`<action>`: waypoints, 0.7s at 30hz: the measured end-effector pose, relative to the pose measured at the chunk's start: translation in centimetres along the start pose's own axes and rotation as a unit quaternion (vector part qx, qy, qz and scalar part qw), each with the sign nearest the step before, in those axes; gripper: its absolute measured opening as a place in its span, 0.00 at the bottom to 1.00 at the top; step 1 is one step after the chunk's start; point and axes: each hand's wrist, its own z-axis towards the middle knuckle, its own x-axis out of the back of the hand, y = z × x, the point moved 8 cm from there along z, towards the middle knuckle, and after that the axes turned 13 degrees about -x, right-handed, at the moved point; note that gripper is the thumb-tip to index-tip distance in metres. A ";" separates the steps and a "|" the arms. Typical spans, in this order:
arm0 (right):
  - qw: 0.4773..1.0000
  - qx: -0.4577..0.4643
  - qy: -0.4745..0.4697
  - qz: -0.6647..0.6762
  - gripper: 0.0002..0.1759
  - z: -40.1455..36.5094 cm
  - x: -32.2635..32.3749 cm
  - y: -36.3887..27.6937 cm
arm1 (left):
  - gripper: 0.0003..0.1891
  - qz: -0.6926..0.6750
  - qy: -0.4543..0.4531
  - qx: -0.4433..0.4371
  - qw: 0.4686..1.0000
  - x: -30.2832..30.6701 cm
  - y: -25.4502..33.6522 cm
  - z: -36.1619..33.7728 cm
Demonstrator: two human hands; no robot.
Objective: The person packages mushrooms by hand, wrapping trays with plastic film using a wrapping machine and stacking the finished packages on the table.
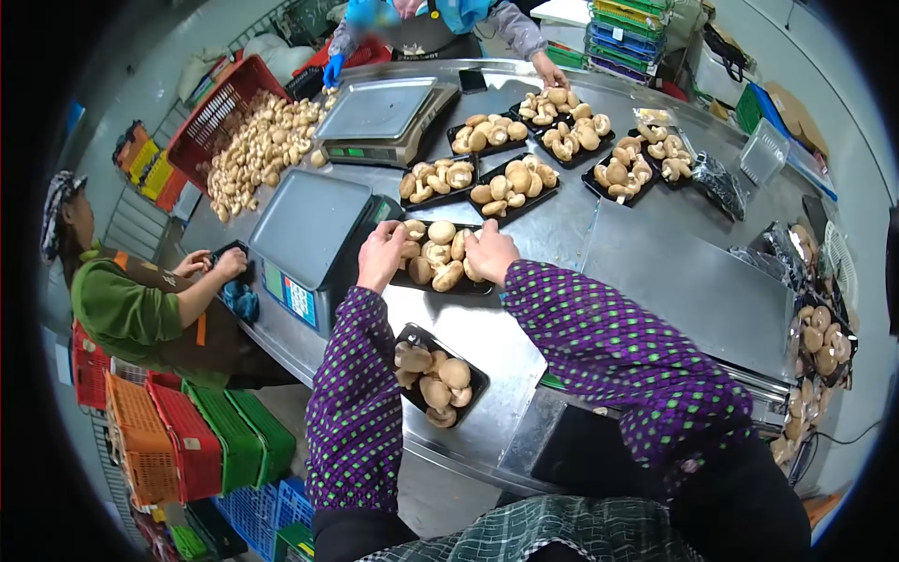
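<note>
My left hand point(379, 255) is closed at the left end of a black tray of mushrooms point(437, 253), its fingertips beside the brown-capped mushrooms. At the opposite end, my right hand point(491, 251) has its fingers curled over the edge, next to the outer mushrooms. My fingers partly hide both ends of this tray. Nearer to me, a second black tray of mushrooms point(438, 379) lies at an angle between my forearms. Just beyond my hands are two more filled trays, one with mushrooms point(438, 180) on the left and one with mushrooms point(514, 185) on the right.
Two weighing scales, one near point(314, 225) and one farther point(376, 108), stand left of centre. Loose mushrooms point(262, 150) spill from a red crate point(220, 112). Co-workers stand at left point(140, 309) and across the table point(426, 33). Wrapped packs point(822, 337) sit at right.
</note>
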 end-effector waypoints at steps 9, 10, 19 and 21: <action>0.990 0.133 0.036 0.038 0.26 -12.3 24.9 4.9 | 0.20 -0.244 -0.087 -0.102 0.961 -1.3 22.5 -4.8; 0.995 0.090 0.015 0.038 0.25 -14.2 27.1 7.1 | 0.19 -0.254 -0.093 -0.119 0.955 -2.9 25.6 -6.1; 0.974 0.021 0.224 0.019 0.32 -16.9 36.3 27.4 | 0.23 -0.162 -0.227 -0.237 0.931 -20.8 37.8 -10.5; 0.976 0.011 0.212 0.049 0.33 -17.1 36.0 29.1 | 0.23 -0.155 -0.242 -0.246 0.926 -21.8 38.9 -10.8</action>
